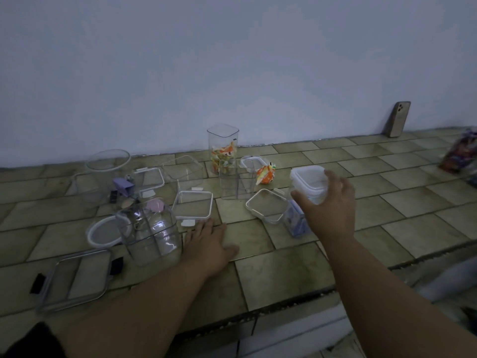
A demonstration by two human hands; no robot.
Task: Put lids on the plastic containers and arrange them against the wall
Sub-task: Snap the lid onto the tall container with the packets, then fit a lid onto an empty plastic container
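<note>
The right grip (333, 202) curls thumb and fingers round a small lidded square container (308, 180) at centre right of the frame, probably to carry it to the wall (232, 60), while the left grip (209, 244) lies flat and empty on the tiled floor (284, 270), seemingly as a brace.

We count seven plastic containers (236, 178), including the tall container (222, 148) with orange wrappers and one lidded container (308, 182) to its right. Six loose lids (193, 204) lie left, right and in front of the tall container. One orange packet (265, 174) sits just right of it, with one phone (397, 118) and one colourful bag (459, 151) far right. There are two hands: left hand (209, 241) and right hand (327, 202).
</note>
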